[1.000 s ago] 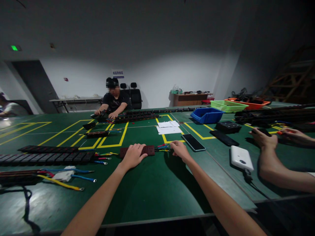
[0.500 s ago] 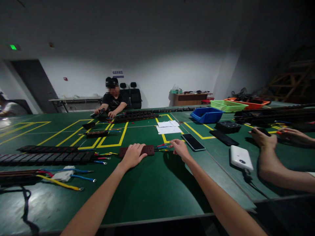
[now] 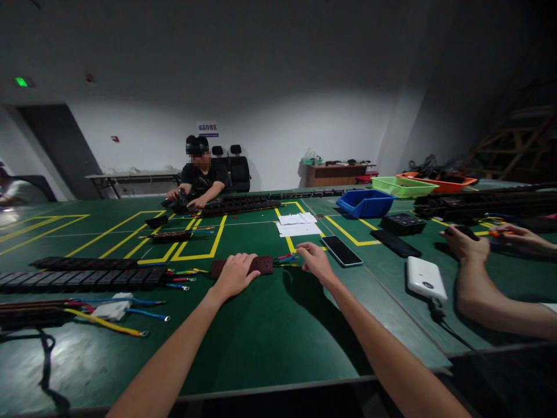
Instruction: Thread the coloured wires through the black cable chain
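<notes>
A short brown socket strip [image 3: 266, 265] lies on the green table in front of me. My left hand [image 3: 237, 270] is closed over its middle and partly covers it, with the thumb along the near side. Several thin coloured wires [image 3: 285, 259], red, blue, green and yellow, come out of the strip's right end. Beside their tips is my right hand [image 3: 317, 261], fingers curled, with a small gap between index finger and thumb. I see nothing held in it. Short yellow leads [image 3: 191, 272] with ring terminals lie off the strip's left end.
Long black socket strips [image 3: 82, 280] and a yellow cable [image 3: 108, 324] lie at left. White papers [image 3: 298, 225], a phone [image 3: 342, 251], a blue bin [image 3: 366, 204] and a white power bank [image 3: 426, 278] are right of centre. A co-worker's arm [image 3: 483, 290] rests at far right; another person [image 3: 202, 180] sits opposite.
My right hand has shifted slightly left and up at the wire tips, its index finger and thumb now further apart. My left hand stays on the strip. The person opposite has moved their hands a little.
</notes>
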Demonstrator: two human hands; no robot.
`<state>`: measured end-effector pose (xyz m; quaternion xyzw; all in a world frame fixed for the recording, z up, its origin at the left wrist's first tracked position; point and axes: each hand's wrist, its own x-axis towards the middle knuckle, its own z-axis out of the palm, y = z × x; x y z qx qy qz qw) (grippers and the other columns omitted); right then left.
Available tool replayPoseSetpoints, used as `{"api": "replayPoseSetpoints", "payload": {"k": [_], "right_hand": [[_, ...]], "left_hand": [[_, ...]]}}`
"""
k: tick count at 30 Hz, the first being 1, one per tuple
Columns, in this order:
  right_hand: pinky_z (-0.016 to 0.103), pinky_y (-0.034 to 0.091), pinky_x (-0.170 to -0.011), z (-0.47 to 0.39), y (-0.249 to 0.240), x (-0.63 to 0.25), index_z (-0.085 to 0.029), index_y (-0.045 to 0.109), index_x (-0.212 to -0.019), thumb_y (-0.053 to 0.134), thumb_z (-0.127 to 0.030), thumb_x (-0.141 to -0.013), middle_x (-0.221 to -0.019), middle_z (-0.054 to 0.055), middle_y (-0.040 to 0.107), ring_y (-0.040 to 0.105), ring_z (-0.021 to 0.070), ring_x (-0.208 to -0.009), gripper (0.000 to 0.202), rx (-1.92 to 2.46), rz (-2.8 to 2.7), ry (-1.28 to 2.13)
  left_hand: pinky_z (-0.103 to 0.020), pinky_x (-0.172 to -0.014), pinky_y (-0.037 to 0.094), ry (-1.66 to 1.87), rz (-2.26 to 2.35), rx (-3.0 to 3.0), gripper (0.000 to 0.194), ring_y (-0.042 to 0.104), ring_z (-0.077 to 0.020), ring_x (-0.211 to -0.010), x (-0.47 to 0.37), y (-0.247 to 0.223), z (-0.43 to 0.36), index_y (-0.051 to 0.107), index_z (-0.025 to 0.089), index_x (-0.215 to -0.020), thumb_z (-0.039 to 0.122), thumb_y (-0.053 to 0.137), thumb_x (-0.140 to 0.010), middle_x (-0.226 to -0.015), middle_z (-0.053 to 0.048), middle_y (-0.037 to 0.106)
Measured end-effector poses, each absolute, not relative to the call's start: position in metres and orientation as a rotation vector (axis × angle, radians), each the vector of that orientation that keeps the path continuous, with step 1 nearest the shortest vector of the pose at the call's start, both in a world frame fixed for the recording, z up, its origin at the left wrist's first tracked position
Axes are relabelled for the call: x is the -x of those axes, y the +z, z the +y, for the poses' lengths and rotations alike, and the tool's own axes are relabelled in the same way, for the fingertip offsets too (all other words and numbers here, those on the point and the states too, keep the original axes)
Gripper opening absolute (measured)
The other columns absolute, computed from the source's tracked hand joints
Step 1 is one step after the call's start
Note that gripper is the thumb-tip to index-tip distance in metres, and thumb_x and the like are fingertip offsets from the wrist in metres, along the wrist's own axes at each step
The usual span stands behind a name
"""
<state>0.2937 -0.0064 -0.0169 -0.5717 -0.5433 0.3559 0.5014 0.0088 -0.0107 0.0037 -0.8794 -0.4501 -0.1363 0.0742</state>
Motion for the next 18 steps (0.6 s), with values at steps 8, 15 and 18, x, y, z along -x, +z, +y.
{"api": "replayPoseSetpoints", "payload": {"k": [8,15,18], "right_hand": [[0.017,0.041,-0.036,-0.008,-0.019,-0.290,-0.018,0.061,-0.121,0.050,-0.044,-0.098,-0.116,0.009,0.071,0.058,0.0049,-0.043,0.036,1.366,-1.316,1.065],[0.018,0.039,-0.036,-0.012,-0.008,-0.288,-0.015,0.063,-0.111,0.045,-0.036,-0.100,-0.104,0.008,0.075,0.051,0.0044,-0.038,0.029,1.264,-1.226,1.036],[0.019,0.040,-0.036,-0.009,-0.012,-0.290,-0.015,0.062,-0.112,0.045,-0.037,-0.099,-0.107,0.008,0.074,0.053,0.0049,-0.038,0.030,1.325,-1.199,1.016]], "left_hand": [[-0.040,-0.094,0.042,-0.400,-1.355,2.640,0.049,0.058,-0.0278,-0.110,-0.009,0.005,-0.011,0.051,0.021,-0.136,0.053,0.044,-0.099,-0.122,-0.012,0.064],[-0.041,-0.095,0.041,-0.397,-1.351,2.639,0.051,0.058,-0.0278,-0.110,-0.008,0.003,-0.009,0.051,0.020,-0.137,0.053,0.045,-0.099,-0.123,-0.012,0.064],[-0.041,-0.095,0.041,-0.400,-1.348,2.645,0.051,0.058,-0.0279,-0.112,-0.008,0.003,-0.009,0.051,0.019,-0.137,0.052,0.046,-0.099,-0.124,-0.013,0.064]]}}
